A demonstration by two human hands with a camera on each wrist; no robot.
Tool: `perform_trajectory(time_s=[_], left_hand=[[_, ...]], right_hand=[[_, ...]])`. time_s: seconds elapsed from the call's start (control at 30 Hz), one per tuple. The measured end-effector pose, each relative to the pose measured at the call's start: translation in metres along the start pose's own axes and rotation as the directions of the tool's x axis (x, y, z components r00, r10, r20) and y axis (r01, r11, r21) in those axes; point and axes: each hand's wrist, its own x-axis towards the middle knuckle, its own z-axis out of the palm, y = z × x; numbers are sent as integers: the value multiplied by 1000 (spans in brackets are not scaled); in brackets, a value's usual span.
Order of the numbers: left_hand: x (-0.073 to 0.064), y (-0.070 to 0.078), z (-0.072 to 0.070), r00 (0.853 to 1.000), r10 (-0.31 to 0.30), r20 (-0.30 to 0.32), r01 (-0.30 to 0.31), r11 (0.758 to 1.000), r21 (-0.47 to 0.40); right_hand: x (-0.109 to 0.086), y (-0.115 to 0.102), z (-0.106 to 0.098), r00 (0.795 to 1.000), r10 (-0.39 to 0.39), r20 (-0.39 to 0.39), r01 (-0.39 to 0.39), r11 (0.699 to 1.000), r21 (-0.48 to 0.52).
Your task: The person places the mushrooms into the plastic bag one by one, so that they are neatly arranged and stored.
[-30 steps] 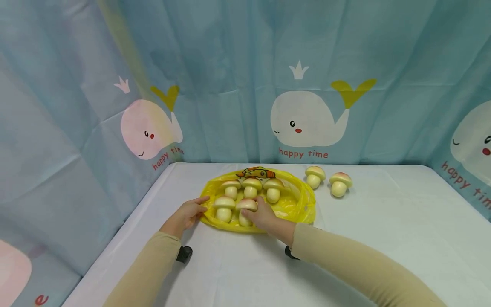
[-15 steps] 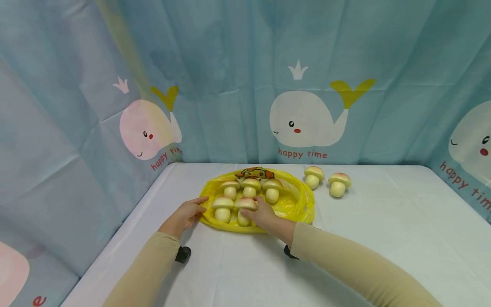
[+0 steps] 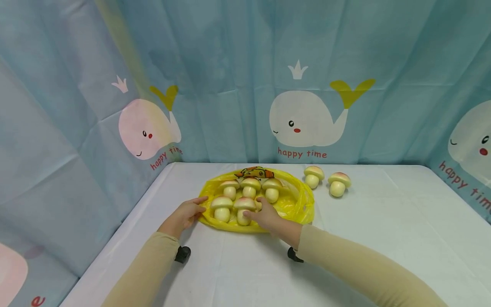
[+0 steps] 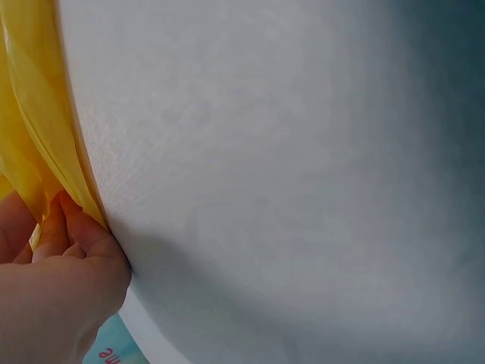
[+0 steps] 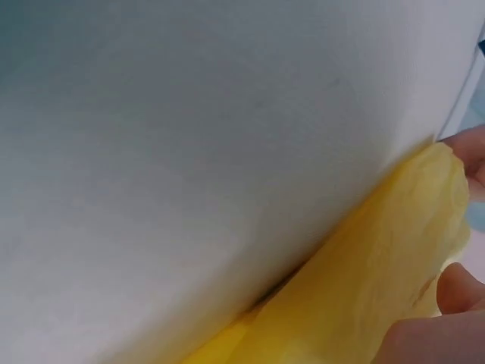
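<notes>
A yellow plastic bag (image 3: 285,209) lies spread with its mouth wide. My left hand (image 3: 188,214) pinches its left edge; in the left wrist view, the fingers (image 4: 95,236) take up a fold of the plastic. Inside stand toy mushrooms with pale stems and pinkish caps: a back row with a middle mushroom (image 3: 251,185), and a front pair. My right hand (image 3: 270,217) is at the front-right mushroom (image 3: 244,209), thumb by its stem and fingers spread apart from its cap. In the right wrist view, only the thumb (image 5: 458,290) and part of the right hand show beside the bag.
Two more toy mushrooms, one nearer the back (image 3: 313,177) and one further right (image 3: 339,184), stand on the white tablecloth (image 3: 383,213) right of the bag. A blue curtain (image 3: 230,64) with printed whales hangs behind and at the left.
My right hand has loosened from the front-right mushroom and drawn slightly to the right, leaving it standing in the bag. The left hand keeps its hold on the bag's edge.
</notes>
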Motion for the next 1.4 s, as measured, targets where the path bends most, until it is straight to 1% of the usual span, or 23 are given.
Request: perform_trajectory(time_s=[0.1,0.17,0.33,0.47,0.53,0.7,0.87,1.07,1.3,1.4], left_hand=[[0,0,0,1000,0,2,0,1000,0],[0,0,0,1000,2,8,-2,1000,3],[1,0,0,1000,6,17,-6,1000,9],[1,0,0,1000,2,7,-2,1000,11],[2,0,0,1000,-1,1,1,1000,8],[0,0,0,1000,-8,-1,8,1000,3],[0,1,1,1000,-6,0,6,1000,-1],[2,-1,1,1000,-2,1,2,1000,14],[4,-2,-1,1000,-8,4,8,1000,15],[4,-2,-1,1000,-12,5,12,1000,18]], right_hand=[[-2,0,-5,1000,6,-8,-6,1000,22],[-3,0,-10,1000,-3,-16,3,1000,25],[-5,1,-23,999,-13,-50,14,1000,12],[-10,0,-34,998,-2,-67,2,1000,8],[-12,-2,-40,998,14,-66,-13,1000,19],[-20,-6,-54,998,25,-61,-21,997,71],[-28,-5,-65,998,-10,-69,18,993,114],[-35,-3,-77,995,-41,-95,54,990,132],[-38,0,-91,988,-64,-141,80,991,111],[-38,1,-98,987,-57,-153,75,991,113]])
